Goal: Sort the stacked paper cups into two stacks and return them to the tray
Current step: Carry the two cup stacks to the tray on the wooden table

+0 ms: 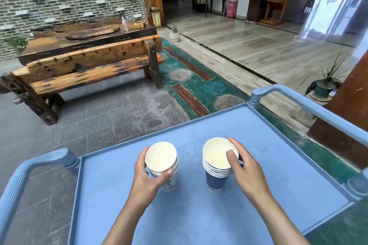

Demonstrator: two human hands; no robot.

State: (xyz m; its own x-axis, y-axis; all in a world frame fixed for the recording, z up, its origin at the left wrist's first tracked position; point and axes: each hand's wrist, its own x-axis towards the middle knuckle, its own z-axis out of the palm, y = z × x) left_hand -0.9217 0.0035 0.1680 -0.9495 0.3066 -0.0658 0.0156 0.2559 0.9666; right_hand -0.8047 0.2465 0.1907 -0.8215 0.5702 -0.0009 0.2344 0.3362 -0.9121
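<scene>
Blue cart tray (199,215) before us, wooden bench beyond | white-cup stack (165,167) and navy-cup stack (217,169) stand upright, apart, mid-tray | our left hand (147,175) grasps white stack, right hand (245,167) grasps navy | we'd release gently, keeping both vertical.

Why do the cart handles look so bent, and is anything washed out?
Head view: the wide-angle lens bows the blue plastic cart's handles near the edges; daylight through the glass doorway at top right is blown out and hazy; the two stacks of paper cups in the centre stay sharp, with soft shadows.
</scene>
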